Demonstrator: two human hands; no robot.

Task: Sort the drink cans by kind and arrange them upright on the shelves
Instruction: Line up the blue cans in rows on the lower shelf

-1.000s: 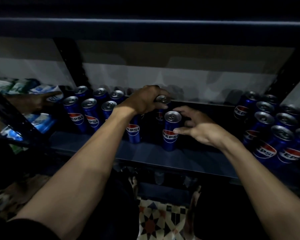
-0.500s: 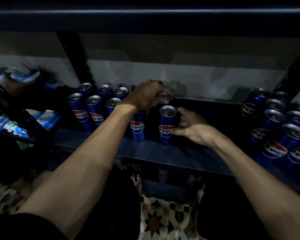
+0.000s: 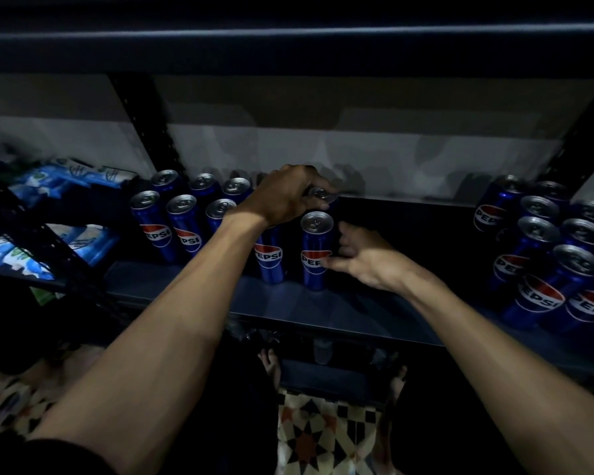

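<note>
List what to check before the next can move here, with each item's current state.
1. Left hand grips rear can by its top: ok.
2. Rear can upright: cannot tell, the hand hides its body.
3. Front can upright on the shelf: ok.
4. Right hand holds front can: cannot tell; its thumb touches the label, fingers lie beside it.
5. Bare shelf between front can and right group: ok.
6. Visible labels one kind, Pepsi, left group included: ok.
</note>
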